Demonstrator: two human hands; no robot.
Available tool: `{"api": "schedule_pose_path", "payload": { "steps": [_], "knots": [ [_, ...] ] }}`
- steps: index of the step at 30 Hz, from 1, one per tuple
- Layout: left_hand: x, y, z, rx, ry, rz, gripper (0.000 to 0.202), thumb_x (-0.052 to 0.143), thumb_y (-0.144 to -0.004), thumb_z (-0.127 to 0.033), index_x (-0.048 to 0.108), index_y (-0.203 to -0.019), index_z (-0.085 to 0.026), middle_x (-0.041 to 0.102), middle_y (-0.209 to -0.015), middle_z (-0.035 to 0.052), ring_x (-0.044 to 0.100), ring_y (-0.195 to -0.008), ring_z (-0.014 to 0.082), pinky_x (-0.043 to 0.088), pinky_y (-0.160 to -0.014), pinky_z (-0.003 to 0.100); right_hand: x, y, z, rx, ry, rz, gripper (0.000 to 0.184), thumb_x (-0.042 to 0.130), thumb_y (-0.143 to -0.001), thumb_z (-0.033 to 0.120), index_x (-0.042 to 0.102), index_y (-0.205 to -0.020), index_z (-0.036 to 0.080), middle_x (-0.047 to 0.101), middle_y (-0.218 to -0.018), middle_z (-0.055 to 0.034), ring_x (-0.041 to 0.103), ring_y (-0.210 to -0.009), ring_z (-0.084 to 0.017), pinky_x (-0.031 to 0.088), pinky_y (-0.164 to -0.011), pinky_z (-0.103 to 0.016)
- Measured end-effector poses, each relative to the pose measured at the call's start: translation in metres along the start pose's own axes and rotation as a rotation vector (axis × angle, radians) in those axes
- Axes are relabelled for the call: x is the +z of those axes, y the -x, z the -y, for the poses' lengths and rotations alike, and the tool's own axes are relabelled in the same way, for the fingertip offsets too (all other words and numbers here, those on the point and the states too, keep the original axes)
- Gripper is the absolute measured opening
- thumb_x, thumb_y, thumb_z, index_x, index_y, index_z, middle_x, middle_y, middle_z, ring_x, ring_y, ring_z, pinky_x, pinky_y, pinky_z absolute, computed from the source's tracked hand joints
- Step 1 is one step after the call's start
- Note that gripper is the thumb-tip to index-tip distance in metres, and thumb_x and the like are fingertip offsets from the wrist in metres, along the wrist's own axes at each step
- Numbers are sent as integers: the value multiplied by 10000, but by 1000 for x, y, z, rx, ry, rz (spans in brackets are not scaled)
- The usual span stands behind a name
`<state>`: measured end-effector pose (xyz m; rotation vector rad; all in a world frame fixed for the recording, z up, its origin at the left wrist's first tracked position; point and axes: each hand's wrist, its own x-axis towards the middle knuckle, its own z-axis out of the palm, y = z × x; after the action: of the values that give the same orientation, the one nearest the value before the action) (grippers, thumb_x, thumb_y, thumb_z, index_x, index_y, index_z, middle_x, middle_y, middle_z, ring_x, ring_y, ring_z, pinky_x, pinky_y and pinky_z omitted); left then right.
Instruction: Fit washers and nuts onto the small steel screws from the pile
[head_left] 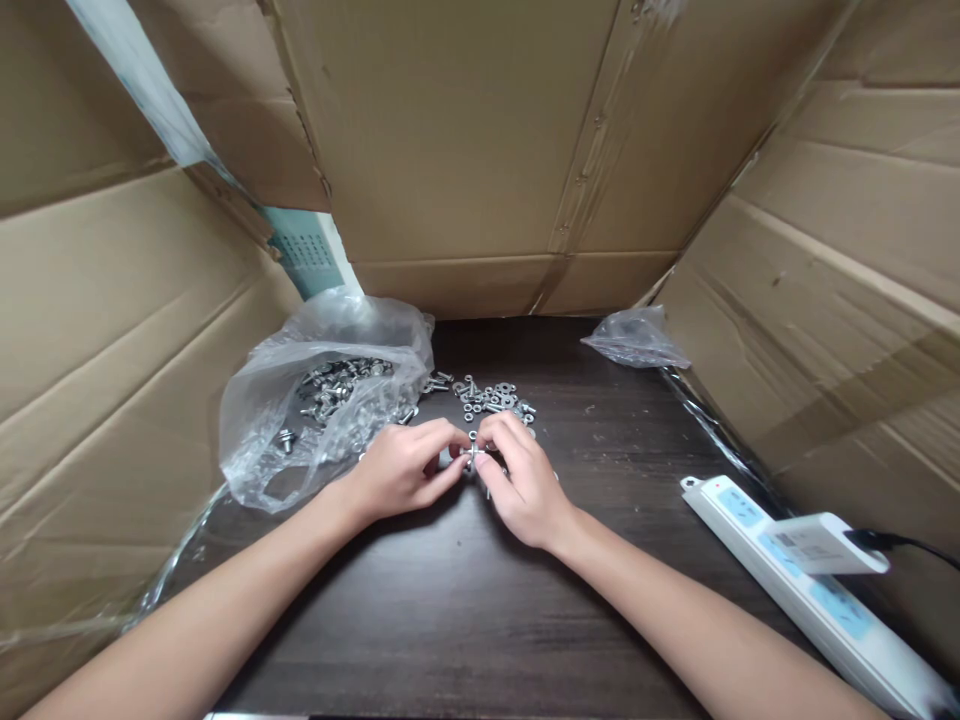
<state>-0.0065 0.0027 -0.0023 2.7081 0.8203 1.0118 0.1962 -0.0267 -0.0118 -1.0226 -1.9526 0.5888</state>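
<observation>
Both hands meet at the middle of the dark table (pixel 465 610), fingertips nearly touching. Between them is a small metal bolt (pixel 472 453) with what looks like a washer on it. My left hand (pixel 409 465) pinches one end with thumb and forefinger. From the other side, my right hand (pixel 525 480) pinches it the same way. The fingers partly hide the bolt. Just beyond the hands lies a loose pile of nuts, washers and bolts (pixel 491 398). An open clear plastic bag (pixel 255 400) at the left holds many bolts with washers (pixel 341 385).
Cardboard walls (pixel 465 130) enclose the table at the back and both sides. A smaller clear plastic bag (pixel 637 338) lies at the back right. Along the right side runs a white power strip (pixel 757 530) with a white charger (pixel 832 545) and black cable plugged in.
</observation>
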Motion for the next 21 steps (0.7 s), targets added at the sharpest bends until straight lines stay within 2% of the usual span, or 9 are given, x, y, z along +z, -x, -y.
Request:
{"api": "schedule_pose_path", "payload": {
  "steps": [5, 13, 21],
  "knots": [
    [0, 0, -1, 0, 5, 14, 87, 562, -965, -217, 628, -989, -166, 662, -767, -22, 554, -518, 65, 411, -512, 201, 3, -1, -4, -4, 23, 10, 265, 381, -1031, 231, 455, -777, 216, 558, -925, -68, 528, -883, -217, 434, -812, -386],
    [0, -1, 0, 2, -3, 3, 81, 568, -962, -214, 632, -980, -167, 652, -745, -27, 543, -510, 66, 401, -510, 202, 0, 0, -1, -10, 12, -4, 42, 479, -955, 206, 513, -929, 206, 563, -974, -70, 531, -917, -225, 445, -819, -390],
    [0, -1, -2, 13, 2, 14, 90, 552, -969, -219, 624, -988, -169, 657, -746, -20, 550, -521, 73, 410, -517, 201, 3, -1, -4, -21, 31, 6, 271, 387, -1024, 222, 470, -766, 214, 559, -910, -67, 537, -873, -214, 446, -801, -386]
  ]
}}
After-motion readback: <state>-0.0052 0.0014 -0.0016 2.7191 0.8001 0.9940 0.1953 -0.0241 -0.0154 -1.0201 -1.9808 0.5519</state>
